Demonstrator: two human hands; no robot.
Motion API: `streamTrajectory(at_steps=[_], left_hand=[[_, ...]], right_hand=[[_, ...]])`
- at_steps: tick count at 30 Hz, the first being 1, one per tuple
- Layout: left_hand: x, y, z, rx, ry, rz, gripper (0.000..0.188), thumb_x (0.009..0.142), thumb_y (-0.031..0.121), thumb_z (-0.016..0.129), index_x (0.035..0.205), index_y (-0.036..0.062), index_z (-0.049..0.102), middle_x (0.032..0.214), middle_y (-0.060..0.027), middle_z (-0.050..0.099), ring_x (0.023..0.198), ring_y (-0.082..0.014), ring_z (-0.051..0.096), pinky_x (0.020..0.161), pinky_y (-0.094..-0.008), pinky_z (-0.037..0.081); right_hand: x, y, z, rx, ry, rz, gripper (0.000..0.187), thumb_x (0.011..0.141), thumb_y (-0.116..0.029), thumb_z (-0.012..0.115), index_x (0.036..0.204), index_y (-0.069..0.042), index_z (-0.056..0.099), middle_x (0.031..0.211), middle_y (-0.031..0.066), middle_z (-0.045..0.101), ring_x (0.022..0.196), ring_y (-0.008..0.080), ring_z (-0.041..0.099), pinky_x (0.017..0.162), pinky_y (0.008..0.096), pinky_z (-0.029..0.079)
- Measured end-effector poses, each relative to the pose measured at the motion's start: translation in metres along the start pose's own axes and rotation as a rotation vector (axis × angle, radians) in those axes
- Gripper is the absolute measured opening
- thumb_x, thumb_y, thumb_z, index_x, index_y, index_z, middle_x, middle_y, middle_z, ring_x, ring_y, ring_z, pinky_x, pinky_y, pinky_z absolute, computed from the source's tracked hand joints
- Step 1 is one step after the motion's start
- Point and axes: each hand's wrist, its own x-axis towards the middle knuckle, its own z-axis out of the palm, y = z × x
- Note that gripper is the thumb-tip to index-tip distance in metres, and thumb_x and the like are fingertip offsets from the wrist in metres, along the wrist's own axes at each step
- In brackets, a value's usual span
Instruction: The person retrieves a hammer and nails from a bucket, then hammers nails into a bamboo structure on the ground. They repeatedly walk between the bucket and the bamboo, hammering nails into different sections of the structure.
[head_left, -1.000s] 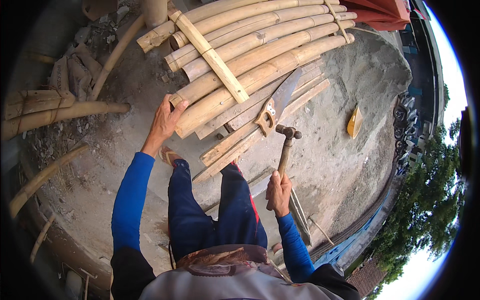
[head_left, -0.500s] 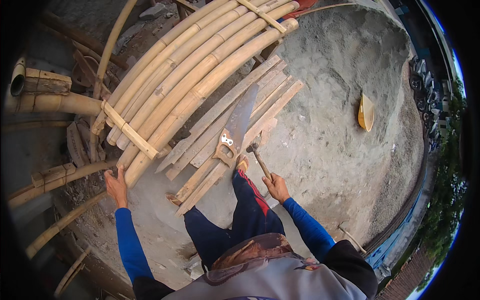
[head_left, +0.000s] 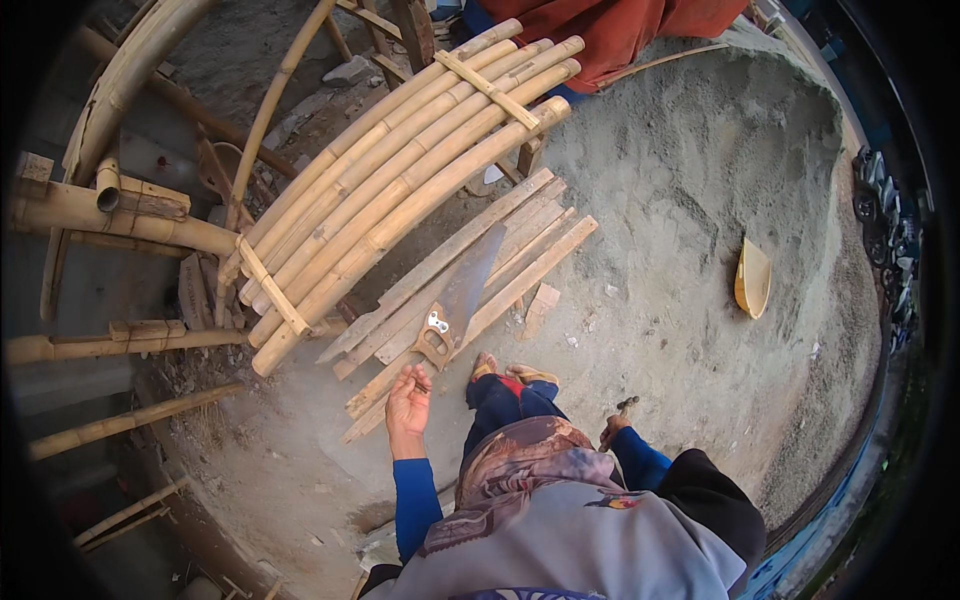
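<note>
My left hand (head_left: 407, 402) is raised palm up beside the planks, its fingers curled round a few small dark slivers that look like nails (head_left: 421, 388). Low at my right side, my right hand (head_left: 613, 430) grips a hammer (head_left: 627, 404); its head shows and most of the handle is hidden. A handsaw (head_left: 462, 296) with a wooden handle lies on a stack of wooden planks (head_left: 540, 268) in front of me. Left of the planks, a row of bamboo poles (head_left: 400, 187) is joined by a cross strip (head_left: 272, 284) near each end.
More bamboo poles (head_left: 130, 345) and a bamboo frame stand along the left. A yellow hard hat (head_left: 753, 279) rests by the grey sand heap (head_left: 730, 140) on the right. Red cloth (head_left: 640, 38) hangs at the far end. A wood scrap (head_left: 540, 309) lies right of the planks.
My left hand has left the near end of the bamboo poles and come right, toward my body. The hammer has dropped to my side, and my feet are now together.
</note>
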Motion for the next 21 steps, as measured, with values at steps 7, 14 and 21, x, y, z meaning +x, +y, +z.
streamTrajectory(at_steps=[7,14,21], left_hand=[[-0.021,-0.082,0.131,-0.022,-0.270,0.061,0.025,0.105,0.002,0.054,0.129,0.0096,0.061,0.131,-0.0116,0.067,0.115,-0.0267,0.067,0.095,-0.0427,0.060],[-0.027,-0.141,0.167,0.108,-0.294,0.058,0.024,0.105,0.004,0.057,0.128,0.0058,0.061,0.126,-0.0159,0.069,0.105,-0.0239,0.070,0.086,-0.0345,0.061],[0.019,-0.199,0.195,0.143,-0.004,0.046,0.026,0.103,0.004,0.058,0.128,0.0059,0.062,0.109,-0.0137,0.072,0.087,-0.0201,0.070,0.077,-0.0345,0.059]], right_hand=[[-0.056,-0.143,0.000,-0.241,-0.054,-0.590,0.024,0.093,-0.020,0.068,0.087,0.001,0.059,0.065,0.0090,0.059,0.049,0.0204,0.057,0.043,0.0397,0.048],[-0.192,-0.297,-0.009,-0.308,-0.252,-1.200,0.027,0.099,-0.026,0.068,0.091,-0.003,0.057,0.062,0.0006,0.051,0.044,0.0112,0.050,0.037,0.0326,0.043],[-0.160,-0.422,0.060,-1.034,-0.145,-1.504,0.035,0.096,-0.031,0.068,0.096,0.004,0.059,0.090,0.0298,0.070,0.092,0.0501,0.068,0.083,0.0527,0.054]])
